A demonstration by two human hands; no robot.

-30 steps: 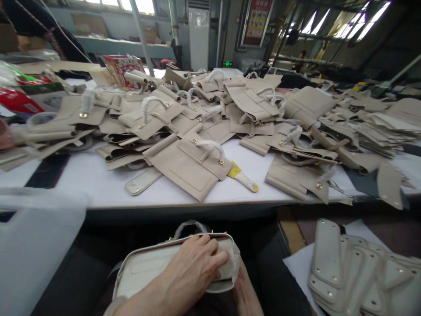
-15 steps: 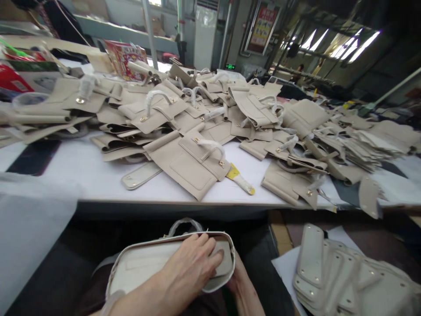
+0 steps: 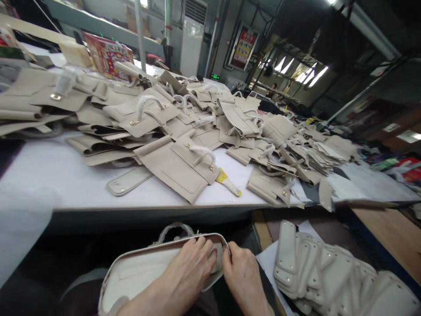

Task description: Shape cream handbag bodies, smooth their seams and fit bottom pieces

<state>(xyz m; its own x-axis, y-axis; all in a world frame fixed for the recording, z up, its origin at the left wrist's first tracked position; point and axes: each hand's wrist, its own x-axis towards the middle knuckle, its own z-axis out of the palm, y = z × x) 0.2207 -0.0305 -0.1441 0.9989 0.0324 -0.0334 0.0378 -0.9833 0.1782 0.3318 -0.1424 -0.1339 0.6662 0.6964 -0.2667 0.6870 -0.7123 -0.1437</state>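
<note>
In my lap lies an unfinished off-white handbag (image 3: 144, 267), its open side turned up toward me and its handle (image 3: 174, 227) in clear wrap at the far side. My left hand (image 3: 194, 261) reaches into its right half, fingers together and bent against the inside near the far rim. What lies under those fingertips is hidden. At the right end my right hand (image 3: 241, 267) pinches the bag's rim between thumb and fingers. A pale panel shows partly inside that end, beside my left thumb.
Many beige bag pieces (image 3: 177, 166) with wrapped handles heap on the white table (image 3: 75, 184). A yellow-ended scraper (image 3: 228, 182) and a flat pale panel (image 3: 129, 181) lie near its front edge. Studded base panels (image 3: 315, 267) are stacked at lower right.
My right hand has risen from behind the bag's right end and now grips the rim there. My left hand stays inside the bag. The view has swung to the right.
</note>
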